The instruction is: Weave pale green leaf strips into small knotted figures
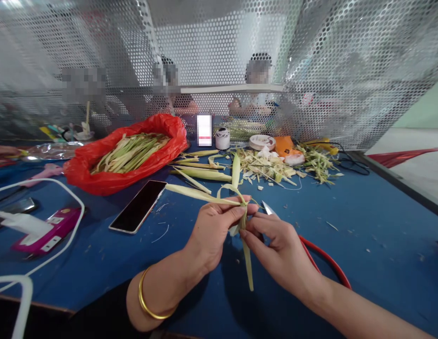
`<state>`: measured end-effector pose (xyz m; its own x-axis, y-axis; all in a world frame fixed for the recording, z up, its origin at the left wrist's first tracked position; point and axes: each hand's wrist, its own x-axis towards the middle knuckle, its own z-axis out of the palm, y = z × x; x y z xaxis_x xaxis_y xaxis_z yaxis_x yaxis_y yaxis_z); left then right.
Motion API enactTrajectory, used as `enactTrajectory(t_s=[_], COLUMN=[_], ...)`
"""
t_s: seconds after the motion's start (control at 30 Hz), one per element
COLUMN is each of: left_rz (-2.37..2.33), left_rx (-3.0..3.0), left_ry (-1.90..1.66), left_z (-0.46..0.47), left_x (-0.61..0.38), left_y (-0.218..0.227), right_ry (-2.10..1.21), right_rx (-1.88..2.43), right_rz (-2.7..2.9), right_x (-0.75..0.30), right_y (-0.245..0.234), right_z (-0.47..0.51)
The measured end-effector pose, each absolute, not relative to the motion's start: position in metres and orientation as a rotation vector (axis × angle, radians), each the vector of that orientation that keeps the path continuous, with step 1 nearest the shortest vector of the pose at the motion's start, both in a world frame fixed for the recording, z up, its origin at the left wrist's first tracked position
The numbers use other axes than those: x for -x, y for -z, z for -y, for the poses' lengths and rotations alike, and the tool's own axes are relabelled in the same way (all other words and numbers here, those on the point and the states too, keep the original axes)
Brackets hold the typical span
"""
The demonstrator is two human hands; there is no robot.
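My left hand (214,230) pinches a knot of pale green corn husk strips (236,172) between thumb and fingers. One strip points left, one stands up away from me, and another hangs down toward me. Close by on the right, my right hand (273,240) has its thumb and fingers closed on the lower part of the same husk piece. Partly under that hand lies a pair of scissors with red handles (327,254); a blade tip shows beyond the fingers. More loose husk strips (205,174) lie just past my hands.
A red plastic bag (99,182) of husk strips stands at the left, near a phone (138,207) and a purple power strip (51,233) with a white cable. Husk scraps (264,165) are heaped at the back right. Behind the perforated metal screen (219,42) sit other people.
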<state>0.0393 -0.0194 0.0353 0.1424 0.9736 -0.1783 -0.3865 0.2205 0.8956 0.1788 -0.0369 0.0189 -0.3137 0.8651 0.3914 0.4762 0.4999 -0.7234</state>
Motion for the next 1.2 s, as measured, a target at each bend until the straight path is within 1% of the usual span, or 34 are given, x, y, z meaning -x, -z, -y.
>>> enactTrajectory(t_s=[0.37, 0.47, 0.53, 0.67, 0.77, 0.97, 1.2], left_rz=[-0.96, -0.952, -0.951, -0.938, -0.94, -0.962, -0.975], left_rx=[-0.907, -0.945, -0.958, -0.981, -0.975, -0.877, -0.865], left_ry=[-1.17, -1.132, -1.039, -0.825, -0.75, -0.745, -0.801], left_z=[0.016, 0.016, 0.017, 0.019, 0.02, 0.019, 0.019], left_x=[-0.036, -0.034, -0.033, -0.033, -0.033, -0.037, -0.038], left_y=[-0.041, -0.048, -0.051, -0.05, -0.046, -0.038, -0.036], right_ry=[-0.556, -0.526, -0.634, -1.188, -1.426, -1.603, -1.561], right_rx=[1.138, 1.207, 1.255, 1.187, 1.105, 0.919, 0.966], right_rz=[2.003, 1.798, 1.601, 1.421, 1.256, 0.961, 0.806], right_x=[-0.181, -0.189, -0.195, -0.198, -0.196, -0.189, -0.182], right_y=[-0.024, -0.035, -0.041, -0.042, -0.036, -0.029, -0.024], right_z=[0.039, 0.036, 0.03, 0.019, 0.017, 0.021, 0.019])
